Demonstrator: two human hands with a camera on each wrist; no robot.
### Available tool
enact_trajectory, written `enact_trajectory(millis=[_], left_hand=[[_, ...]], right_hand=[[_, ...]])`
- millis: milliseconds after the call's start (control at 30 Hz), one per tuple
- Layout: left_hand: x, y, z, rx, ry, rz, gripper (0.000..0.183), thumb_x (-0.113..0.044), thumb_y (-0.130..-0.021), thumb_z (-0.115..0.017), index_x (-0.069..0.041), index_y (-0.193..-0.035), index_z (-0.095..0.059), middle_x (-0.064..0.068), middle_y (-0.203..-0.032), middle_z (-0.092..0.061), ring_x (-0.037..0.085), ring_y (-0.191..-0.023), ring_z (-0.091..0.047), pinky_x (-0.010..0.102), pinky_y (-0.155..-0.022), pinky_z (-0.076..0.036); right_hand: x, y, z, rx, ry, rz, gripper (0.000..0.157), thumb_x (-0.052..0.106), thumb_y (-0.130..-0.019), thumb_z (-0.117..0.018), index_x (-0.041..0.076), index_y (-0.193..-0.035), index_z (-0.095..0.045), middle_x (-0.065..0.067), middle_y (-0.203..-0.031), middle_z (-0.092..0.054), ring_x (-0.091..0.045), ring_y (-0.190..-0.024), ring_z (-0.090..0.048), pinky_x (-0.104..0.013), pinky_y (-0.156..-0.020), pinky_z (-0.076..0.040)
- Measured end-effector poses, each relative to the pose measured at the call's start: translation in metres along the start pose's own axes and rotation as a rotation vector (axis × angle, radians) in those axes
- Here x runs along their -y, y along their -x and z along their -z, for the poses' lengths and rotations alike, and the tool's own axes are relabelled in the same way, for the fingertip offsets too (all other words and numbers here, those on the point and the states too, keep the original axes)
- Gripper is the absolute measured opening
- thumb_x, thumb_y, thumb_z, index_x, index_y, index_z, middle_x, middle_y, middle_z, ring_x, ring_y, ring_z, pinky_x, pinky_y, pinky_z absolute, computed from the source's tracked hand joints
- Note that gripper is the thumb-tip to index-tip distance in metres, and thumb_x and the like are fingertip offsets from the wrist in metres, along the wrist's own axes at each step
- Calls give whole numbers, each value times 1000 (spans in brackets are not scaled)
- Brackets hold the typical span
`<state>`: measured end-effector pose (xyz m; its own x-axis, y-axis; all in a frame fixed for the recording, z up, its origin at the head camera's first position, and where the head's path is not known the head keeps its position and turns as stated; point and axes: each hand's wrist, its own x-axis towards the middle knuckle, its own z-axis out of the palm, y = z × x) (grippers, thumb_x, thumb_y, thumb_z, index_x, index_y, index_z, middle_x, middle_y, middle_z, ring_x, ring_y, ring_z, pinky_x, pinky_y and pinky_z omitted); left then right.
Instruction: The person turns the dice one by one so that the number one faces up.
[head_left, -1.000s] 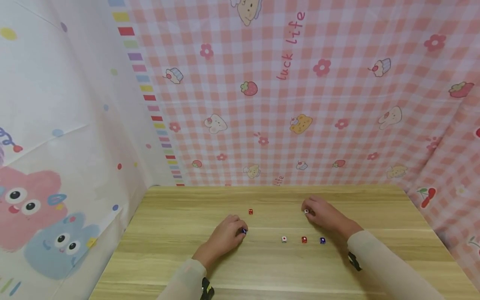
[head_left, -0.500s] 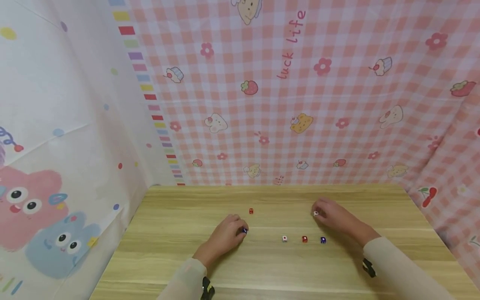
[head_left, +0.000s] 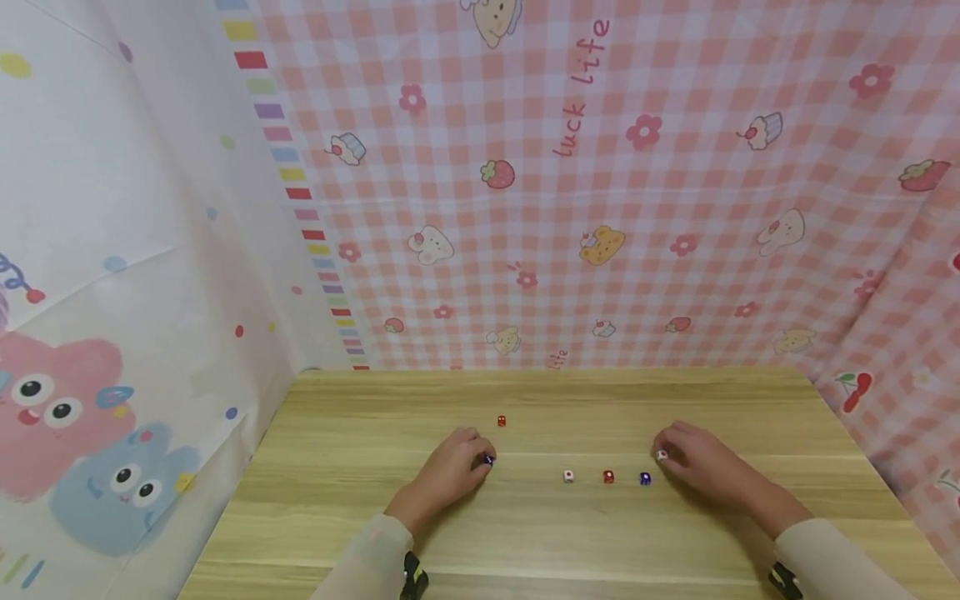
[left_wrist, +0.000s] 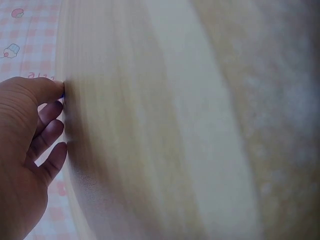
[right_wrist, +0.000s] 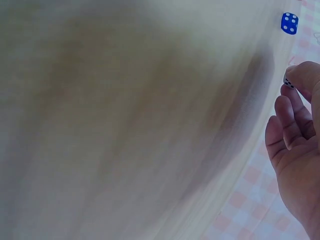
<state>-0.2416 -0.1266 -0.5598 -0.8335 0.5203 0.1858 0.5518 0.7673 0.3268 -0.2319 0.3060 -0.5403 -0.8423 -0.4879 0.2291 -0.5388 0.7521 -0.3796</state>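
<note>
Your right hand (head_left: 701, 468) pinches a white die (head_left: 662, 455) just right of the blue die (head_left: 645, 478), ending a left-right row of dice. Your left hand (head_left: 448, 475) pinches another blue die (head_left: 488, 460) on the wooden table (head_left: 525, 533).

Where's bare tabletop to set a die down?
Bare: the table left of the left hand, the near strip between both sleeves, and the far edge behind the red die. Crowded: the dice row up to the right hand.
</note>
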Motion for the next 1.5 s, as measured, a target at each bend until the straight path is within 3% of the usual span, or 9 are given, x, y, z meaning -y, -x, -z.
enact_trajectory(millis=[167,467,833,1200,1500], left_hand=[[-2,-1,2,5,1,7,10,-18,-94,-76,-15,-104,-76,-6,-97,-63,11,-94,-55,30,-87,-53],[-3,-3,3,3,-5,6,10,-19,-95,-75,-16,-104,-76,-6,-97,-63,11,-94,-54,30,-87,-53],[-2,-2,1,-10,-5,-13,9,-18,-94,-76,-15,-103,-76,-6,-97,-63,11,-93,-55,30,-87,-53],[-2,0,0,-3,-10,0,11,-18,-93,-76,-16,-104,-76,-6,-96,-63,11,-93,-54,29,-87,-53],[-3,1,0,-19,-6,3,11,-18,-92,-77,-15,-102,-75,-6,-96,-62,11,-92,-54,29,-85,-53]], right_hand=[[3,12,2,-51,18,46,21,4,-85,-79,19,-95,-69,12,-93,-61,-2,-85,-58,-29,-73,-56],[3,24,1,-1,-11,35,20,5,-87,-78,20,-97,-68,12,-95,-61,1,-86,-55,-26,-73,-54],[-1,30,-7,-103,2,123,26,0,-82,-81,18,-96,-68,11,-93,-62,5,-83,-54,-24,-68,-53],[1,32,-7,-63,-39,87,21,4,-88,-79,19,-97,-68,12,-94,-61,3,-84,-55,-26,-69,-52],[6,32,-7,-84,36,58,21,5,-85,-82,20,-95,-71,12,-93,-64,4,-83,-57,-27,-69,-54]])
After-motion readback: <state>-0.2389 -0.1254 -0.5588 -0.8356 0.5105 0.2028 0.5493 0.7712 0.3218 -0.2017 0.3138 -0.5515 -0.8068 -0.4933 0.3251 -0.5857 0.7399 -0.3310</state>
